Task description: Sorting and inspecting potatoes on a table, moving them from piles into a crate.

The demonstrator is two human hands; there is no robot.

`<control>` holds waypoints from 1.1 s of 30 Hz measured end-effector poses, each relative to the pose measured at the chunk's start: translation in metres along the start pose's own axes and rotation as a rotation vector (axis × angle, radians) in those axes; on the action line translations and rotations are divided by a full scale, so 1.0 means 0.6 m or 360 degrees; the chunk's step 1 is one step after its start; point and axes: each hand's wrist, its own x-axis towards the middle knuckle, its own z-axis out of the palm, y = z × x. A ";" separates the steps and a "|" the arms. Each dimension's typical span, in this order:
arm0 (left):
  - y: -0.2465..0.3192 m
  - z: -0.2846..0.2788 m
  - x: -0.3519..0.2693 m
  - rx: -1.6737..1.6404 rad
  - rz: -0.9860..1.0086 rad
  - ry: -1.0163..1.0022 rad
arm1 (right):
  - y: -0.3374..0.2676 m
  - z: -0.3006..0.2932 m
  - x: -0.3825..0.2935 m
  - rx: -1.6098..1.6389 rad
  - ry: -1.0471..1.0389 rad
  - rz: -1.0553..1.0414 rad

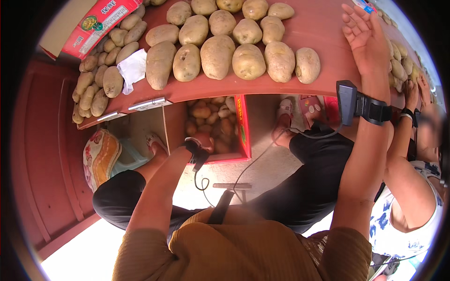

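Observation:
My left hand reaches down into a cardboard box below the table edge, among potatoes lying inside. Its fingers are partly hidden, so whether they grip a potato cannot be told. Up at the right, my right hand is raised over the red-brown table, palm showing and fingers apart, holding nothing. To its left, large potatoes lie in rows on the tabletop, the front row near the table's edge. Each wrist wears a black strapped device.
Smaller potatoes are heaped at the table's left, beside a white paper scrap and a printed red carton. A co-worker's hands touch more potatoes at the far right. Cables hang between my legs, above a small stool.

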 end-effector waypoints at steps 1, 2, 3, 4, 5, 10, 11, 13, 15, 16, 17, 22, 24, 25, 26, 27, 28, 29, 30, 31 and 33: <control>-0.001 -0.002 0.002 -0.0018 -0.0067 -0.0237 | 0.000 0.003 -0.003 0.0005 0.0001 -0.0006; -0.002 -0.005 0.005 -0.0078 -0.0085 -0.0421 | 0.001 0.004 -0.006 0.0040 -0.0002 0.0021; -0.005 -0.008 0.004 -0.0038 -0.0136 -0.0468 | 0.000 0.004 -0.006 0.0071 -0.0004 0.0049; -0.007 -0.014 0.001 -0.0276 -0.0056 -0.0508 | 0.000 0.005 -0.005 0.0068 -0.0005 0.0046; -0.005 -0.021 -0.003 -0.0515 0.0027 -0.0542 | -0.002 0.005 -0.002 0.0124 -0.0067 0.0037; 0.057 -0.100 -0.077 -0.1138 0.0245 -0.0320 | -0.017 0.027 -0.003 0.0283 -0.0361 0.0073; 0.079 -0.125 -0.099 -0.1165 0.0388 -0.0301 | -0.013 0.037 -0.017 0.0185 -0.0575 0.0019; 0.115 -0.167 -0.155 -0.1388 0.0581 -0.0183 | -0.004 0.063 -0.055 0.0050 -0.0908 0.0107; 0.143 -0.190 -0.216 -0.1602 0.0751 -0.0089 | 0.002 0.086 -0.103 -0.0228 -0.1338 0.0139; 0.155 -0.197 -0.241 -0.1905 0.0818 0.0109 | 0.012 0.104 -0.130 -0.0322 -0.1478 0.0129; 0.168 -0.201 -0.260 -0.2221 0.0915 0.0294 | 0.025 0.130 -0.154 -0.0384 -0.1586 0.0061; 0.203 -0.206 -0.307 -0.2696 0.0883 0.0837 | 0.034 0.171 -0.227 -0.0974 -0.1688 -0.0707; 0.213 -0.211 -0.314 -0.2598 0.0887 0.0903 | 0.035 0.175 -0.235 -0.1103 -0.1605 -0.0885; 0.219 -0.213 -0.318 -0.2535 0.0856 0.0927 | 0.036 0.173 -0.235 -0.1004 -0.1538 -0.0972; 0.224 -0.216 -0.322 -0.2520 0.0918 0.0937 | 0.036 0.172 -0.233 -0.1110 -0.1597 -0.0729; 0.230 -0.219 -0.326 -0.2509 0.0980 0.0937 | 0.036 0.169 -0.227 -0.1209 -0.1649 -0.0489; 0.232 -0.226 -0.330 -0.2490 0.1041 0.0939 | 0.035 0.169 -0.219 -0.1114 -0.1602 -0.0518; 0.234 -0.231 -0.333 -0.2468 0.1103 0.0930 | 0.032 0.166 -0.206 -0.1111 -0.1599 -0.0517; 0.236 -0.234 -0.335 -0.2488 0.1197 0.0919 | 0.028 0.158 -0.190 -0.1035 -0.1511 -0.0352; 0.237 -0.235 -0.335 -0.2484 0.1177 0.0908 | 0.021 0.149 -0.173 -0.0863 -0.1443 -0.0288; 0.236 -0.229 -0.328 -0.2243 0.1235 0.0703 | 0.017 0.143 -0.129 -0.0637 -0.1089 -0.0093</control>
